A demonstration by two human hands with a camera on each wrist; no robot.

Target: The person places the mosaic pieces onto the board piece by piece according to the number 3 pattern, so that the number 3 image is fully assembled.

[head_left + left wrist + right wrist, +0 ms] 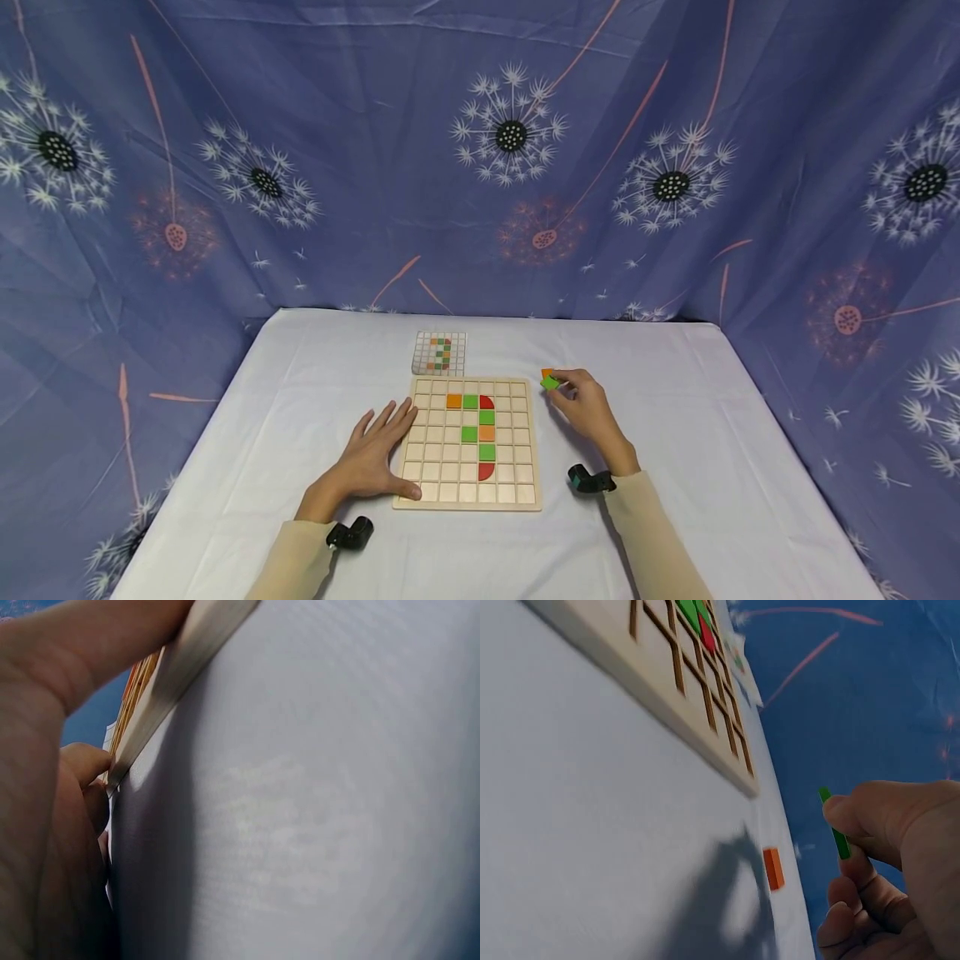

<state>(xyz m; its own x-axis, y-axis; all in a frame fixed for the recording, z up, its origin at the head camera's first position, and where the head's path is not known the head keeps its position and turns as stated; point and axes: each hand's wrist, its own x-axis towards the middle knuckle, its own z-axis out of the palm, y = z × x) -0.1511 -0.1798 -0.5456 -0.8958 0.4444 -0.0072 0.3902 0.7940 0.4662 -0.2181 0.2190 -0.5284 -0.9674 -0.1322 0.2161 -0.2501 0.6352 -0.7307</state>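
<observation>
A wooden grid board (510, 495) lies on the table, with orange and green square tiles and red rounded tiles set in some of its cells. My left hand (375, 457) rests at the board's left edge, fingers spread; its thumb touches the lower left corner. Off the board's upper right side, my right hand (588, 410) pinches a green tile (835, 825) between thumb and fingertips, above the table. An orange tile (773, 868) lies on the cloth beneath that hand, partly covered by the green one in the head view.
A small pattern card (438, 353) with a matching grid lies just behind the board. White cloth (300, 375) covers the table. A blue curtain (375, 167) with dandelion prints hangs behind it and at both sides. Each wrist wears a black camera (590, 479).
</observation>
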